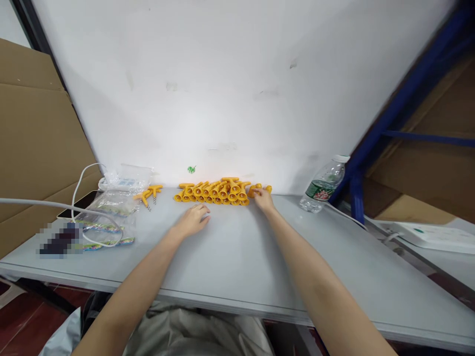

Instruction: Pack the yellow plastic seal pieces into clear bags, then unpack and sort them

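Note:
A heap of several yellow T-shaped plastic pieces [215,192] lies against the white wall at the far edge of the grey table [237,257]. My right hand [262,199] reaches the heap's right end, its fingers pinched on one yellow piece [256,188]. My left hand [193,219] rests on the table just in front of the heap, fingers loosely curled with nothing in them. Two more yellow pieces with metal tips [149,193] lie apart to the left.
Clear plastic bags [115,202] with colourful strips, a white cable [79,195] and a dark phone [79,203] lie at the table's left. A water bottle [323,184] lies at the right by a blue rack post [356,198]. A white power strip [432,236] sits far right. Cardboard stands at left.

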